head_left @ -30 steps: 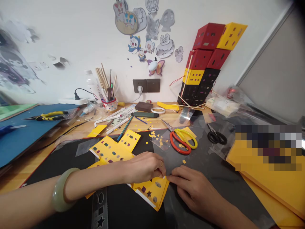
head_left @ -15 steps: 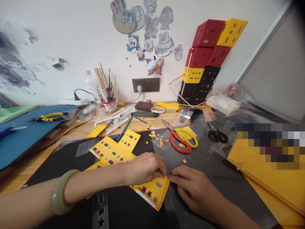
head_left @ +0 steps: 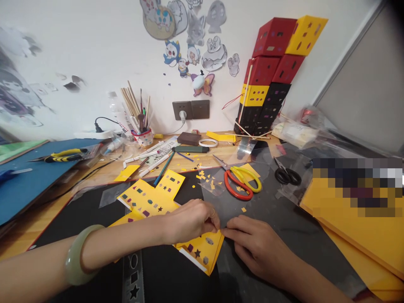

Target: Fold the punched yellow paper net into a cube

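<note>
A flat yellow card cut-out point(head_left: 148, 201) with small shaped holes lies on a black mat point(head_left: 170, 277). My left hand point(head_left: 189, 219) rests on its lower flap, fingers pinched at the flap's right edge. My right hand point(head_left: 257, 246) meets it there, fingertips pinching the same spot, where a clear film sheet point(head_left: 240, 210) lies over the mat. A pale green bangle point(head_left: 74, 254) sits on my left wrist. What the fingertips hold is too small to tell.
Red and yellow scissors point(head_left: 240, 183) and black scissors point(head_left: 285, 174) lie beyond my hands. A stencil ruler point(head_left: 134, 277) lies near my left forearm. Yellow sheets point(head_left: 362, 235) are stacked at right. Stacked red, yellow and black boxes point(head_left: 269, 75), a pen cup point(head_left: 142, 134) and pliers point(head_left: 61, 155) stand further back.
Both hands stay pinched together at the flap's edge. The view has tilted slightly, so everything sits a little higher in frame.
</note>
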